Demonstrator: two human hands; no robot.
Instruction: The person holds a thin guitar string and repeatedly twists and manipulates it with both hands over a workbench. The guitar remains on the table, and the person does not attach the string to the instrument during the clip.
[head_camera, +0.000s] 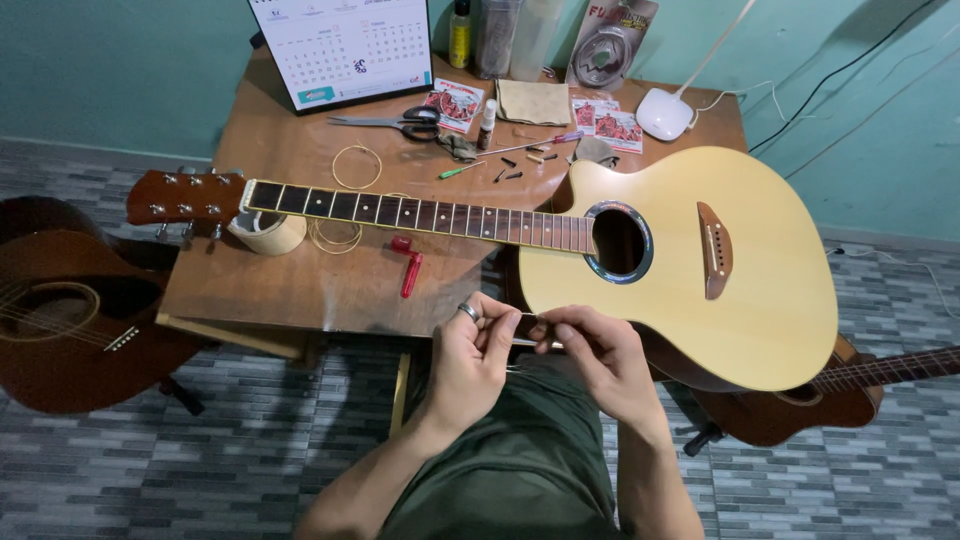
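Teal wall (130, 70) across frame top; grey tiled floor (250, 440) below. Wooden table (290, 280) centre-left bears natural-finish guitar (740, 290), calendar (340, 50), scissors (400, 124). Lower centre: left hand (470, 350) and right hand (595, 360), fingertips pinched together on thin guitar string (527, 317), just below guitar body.

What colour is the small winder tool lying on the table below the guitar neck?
Red; the winder tool shows clearly in the head view, on the wooden table.

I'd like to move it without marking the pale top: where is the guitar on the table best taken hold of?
Probably the neck, gripped from above near its middle: it is slim, bare of strings and lies flat across the table. A second hand under the guitar body's overhanging near edge would steady it.
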